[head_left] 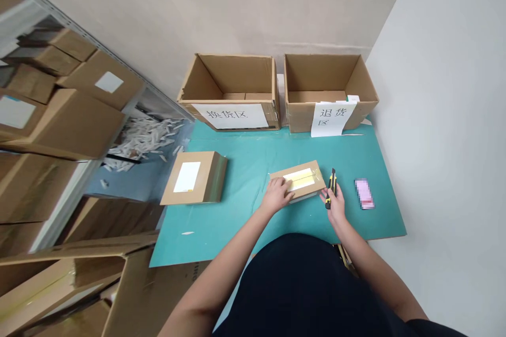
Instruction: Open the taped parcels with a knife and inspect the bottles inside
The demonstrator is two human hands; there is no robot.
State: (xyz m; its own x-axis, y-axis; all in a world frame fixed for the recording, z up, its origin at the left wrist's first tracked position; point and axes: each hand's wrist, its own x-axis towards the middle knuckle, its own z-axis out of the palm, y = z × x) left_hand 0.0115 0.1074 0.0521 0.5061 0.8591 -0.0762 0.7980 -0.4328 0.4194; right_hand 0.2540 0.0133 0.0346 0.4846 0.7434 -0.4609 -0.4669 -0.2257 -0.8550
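A small cardboard box [303, 180] with a taped, yellowish-white label on top lies slightly turned on the green table. My left hand [276, 196] grips its left end, fingers over the top and thumb near the front edge. In my right hand [336, 204] is a yellow and black box cutter [331, 189], held upright just off the box's right end, its dark tip pointing away from me. Some right fingertips reach to the box's lower right corner; whether they touch it I cannot tell.
A larger labelled carton [193, 178] sits on the table's left side. Two open cartons with paper signs, one left [233, 116] and one right [298, 116], line the back. A blurred pink phone-like item [364, 193] lies right. Shelves of boxes [79, 116] stand left; a wall borders the right.
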